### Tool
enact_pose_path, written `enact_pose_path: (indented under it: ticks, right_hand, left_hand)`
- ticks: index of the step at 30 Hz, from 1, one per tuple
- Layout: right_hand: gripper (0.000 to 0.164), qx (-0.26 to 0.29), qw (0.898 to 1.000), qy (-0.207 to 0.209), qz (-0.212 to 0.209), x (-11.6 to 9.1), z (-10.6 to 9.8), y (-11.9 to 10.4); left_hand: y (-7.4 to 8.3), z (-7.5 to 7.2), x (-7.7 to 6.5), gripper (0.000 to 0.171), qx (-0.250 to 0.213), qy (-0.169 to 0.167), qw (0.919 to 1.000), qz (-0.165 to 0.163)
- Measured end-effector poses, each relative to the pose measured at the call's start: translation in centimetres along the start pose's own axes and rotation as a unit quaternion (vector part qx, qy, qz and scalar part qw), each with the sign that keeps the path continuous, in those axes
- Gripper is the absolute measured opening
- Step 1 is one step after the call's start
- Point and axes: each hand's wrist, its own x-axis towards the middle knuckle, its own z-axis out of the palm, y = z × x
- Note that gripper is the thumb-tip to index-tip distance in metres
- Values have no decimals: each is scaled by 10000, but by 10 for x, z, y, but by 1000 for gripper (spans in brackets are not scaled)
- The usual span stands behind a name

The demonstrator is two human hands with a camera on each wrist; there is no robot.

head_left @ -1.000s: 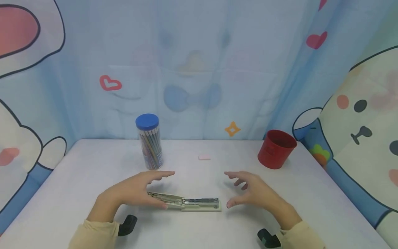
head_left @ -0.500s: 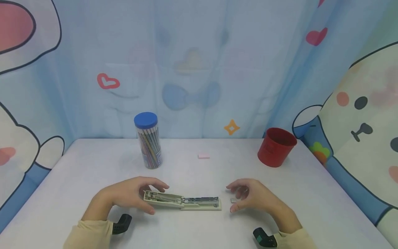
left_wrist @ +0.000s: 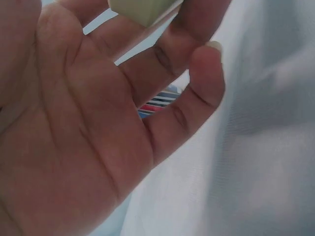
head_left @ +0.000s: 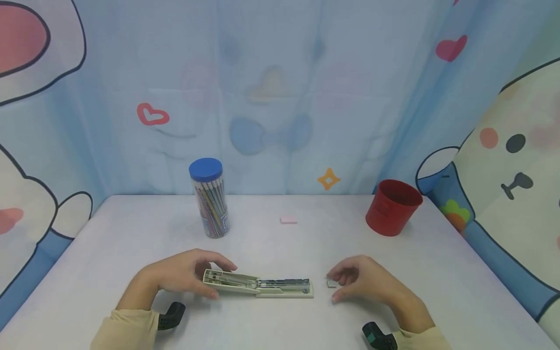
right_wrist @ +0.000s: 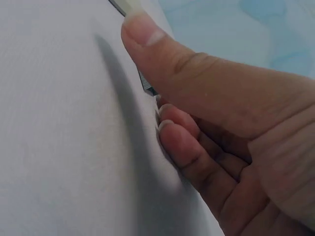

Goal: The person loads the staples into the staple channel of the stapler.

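Note:
An opened stapler (head_left: pixel 280 288) lies on the white table, its top swung back to the left and its staple channel exposed. My left hand (head_left: pixel 183 273) curves around the swung-back end, thumb in front and fingers behind. In the left wrist view the stapler's pale end (left_wrist: pixel 142 9) shows beside the fingers; no firm grip is visible. Just right of the stapler lies a short strip of staples (head_left: pixel 331 283). My right hand (head_left: pixel 365 279) is beside it on the table, fingers bent and thumb apart. The right wrist view shows the strip (right_wrist: pixel 146 84) partly hidden behind the thumb.
A clear jar of pencils (head_left: pixel 212 206) with a blue lid stands at the back left of the table (head_left: pixel 131 228). Behind the stapler lies a small pink block (head_left: pixel 288 220). A red cup (head_left: pixel 389 211) stands at the back right, before a patterned curtain (head_left: pixel 271 136).
Both hands have lowered from a wider, straight-fingered pose, and their fingers are now more bent. The staple strip has come into view by the right hand. The stapler looks unmoved.

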Motion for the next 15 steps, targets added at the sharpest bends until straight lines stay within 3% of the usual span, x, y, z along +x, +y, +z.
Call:
enact_pose_path:
  ticks: [15]
  right_hand:
    - [28,-86,9999,97,-112,-1,2,0]
  left_hand:
    - [-2,0,1,45,-15,0,9999,-156]
